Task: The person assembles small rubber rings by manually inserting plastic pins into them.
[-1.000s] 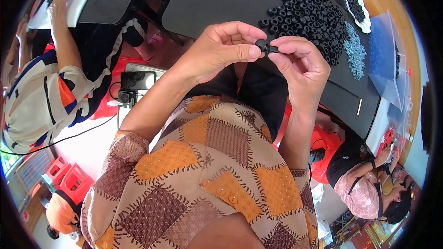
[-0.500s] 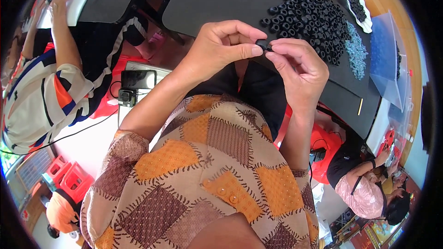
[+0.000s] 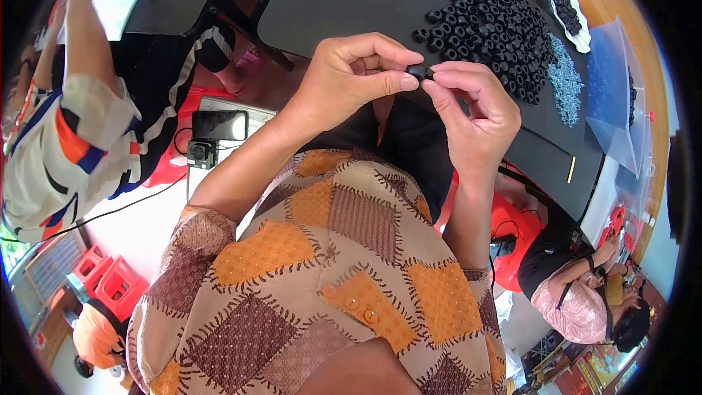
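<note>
My left hand [image 3: 351, 77] and my right hand [image 3: 475, 106] meet in front of my chest, above the near edge of a black table [image 3: 329, 0]. Both pinch one small black ring-shaped part [image 3: 418, 71] between thumb and fingertips. The left thumb and forefinger grip its left end, the right fingertips press on its right end. Beyond the hands lies a heap of several similar black ring parts [image 3: 482, 18] on the table. To the right of the heap sits a smaller pile of tiny grey-blue pieces [image 3: 563, 80].
A white dish [image 3: 567, 11] with dark parts stands at the table's far right, next to clear plastic bags [image 3: 610, 95]. A person in a white, orange and blue top [image 3: 66, 139] sits at my left. A phone [image 3: 219, 124] lies on a white surface. Another person [image 3: 578, 300] sits lower right.
My two hands have stayed together on the small black part, with only slight finger shifts. The person at my left has raised an arm toward the far table.
</note>
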The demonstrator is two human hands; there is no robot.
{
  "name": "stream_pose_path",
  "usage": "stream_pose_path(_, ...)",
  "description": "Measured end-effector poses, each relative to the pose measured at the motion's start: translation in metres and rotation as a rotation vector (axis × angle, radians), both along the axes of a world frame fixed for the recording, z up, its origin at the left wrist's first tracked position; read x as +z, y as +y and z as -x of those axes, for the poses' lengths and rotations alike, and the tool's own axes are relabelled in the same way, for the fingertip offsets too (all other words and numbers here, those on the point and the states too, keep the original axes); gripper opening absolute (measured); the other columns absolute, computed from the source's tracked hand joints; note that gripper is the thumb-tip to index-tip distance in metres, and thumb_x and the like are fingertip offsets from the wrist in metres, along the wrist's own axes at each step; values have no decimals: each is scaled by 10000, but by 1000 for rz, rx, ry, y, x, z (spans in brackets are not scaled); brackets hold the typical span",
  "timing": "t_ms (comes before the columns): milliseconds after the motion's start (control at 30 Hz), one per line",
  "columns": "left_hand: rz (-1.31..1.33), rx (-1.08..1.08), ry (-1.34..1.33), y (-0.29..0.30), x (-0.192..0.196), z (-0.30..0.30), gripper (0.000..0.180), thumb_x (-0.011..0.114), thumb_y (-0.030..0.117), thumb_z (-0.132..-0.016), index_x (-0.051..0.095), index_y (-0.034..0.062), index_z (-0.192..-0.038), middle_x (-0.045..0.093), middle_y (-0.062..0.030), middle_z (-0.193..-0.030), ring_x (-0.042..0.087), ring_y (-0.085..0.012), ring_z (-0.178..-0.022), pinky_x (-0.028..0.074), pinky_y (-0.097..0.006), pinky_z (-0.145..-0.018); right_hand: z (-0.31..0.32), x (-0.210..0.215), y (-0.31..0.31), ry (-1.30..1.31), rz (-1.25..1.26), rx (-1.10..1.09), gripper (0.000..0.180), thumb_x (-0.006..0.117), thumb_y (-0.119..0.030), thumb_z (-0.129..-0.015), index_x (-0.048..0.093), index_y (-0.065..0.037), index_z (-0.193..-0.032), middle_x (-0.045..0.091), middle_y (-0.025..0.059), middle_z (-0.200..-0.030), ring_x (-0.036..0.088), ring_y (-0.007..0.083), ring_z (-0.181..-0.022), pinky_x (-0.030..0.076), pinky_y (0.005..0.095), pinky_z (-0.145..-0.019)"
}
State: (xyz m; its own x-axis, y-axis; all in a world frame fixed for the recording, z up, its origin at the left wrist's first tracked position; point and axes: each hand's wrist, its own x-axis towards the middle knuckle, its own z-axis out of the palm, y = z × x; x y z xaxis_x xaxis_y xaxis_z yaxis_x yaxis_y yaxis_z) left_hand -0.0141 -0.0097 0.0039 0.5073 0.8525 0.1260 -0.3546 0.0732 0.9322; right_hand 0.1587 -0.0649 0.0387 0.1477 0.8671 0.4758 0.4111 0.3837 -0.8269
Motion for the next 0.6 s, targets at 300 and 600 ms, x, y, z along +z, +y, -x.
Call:
stream_pose_path(300, -113, 22, 142, 1, 6, 11, 201, 731, -18, -845, 729, 20, -1042, 665, -60, -1053, 624, -81, -910, 523, -208, -774, 7, 4, 0, -242, -92, 4, 171, 769, 92, -693, 688, -13, -800, 705, 91, -834, 678, 190, -722, 537, 265, -644)
stream_pose_path(600, -202, 40, 254, 4, 4, 19, 242, 736, 4, -847, 736, 40, -1087, 665, -30, -1024, 610, -58, -875, 491, -181, -724, 10, -19, 4, 109, 99, 111, 152, 747, 111, -746, 680, 14, -842, 681, 74, -892, 643, 111, -755, 533, 240, -635)
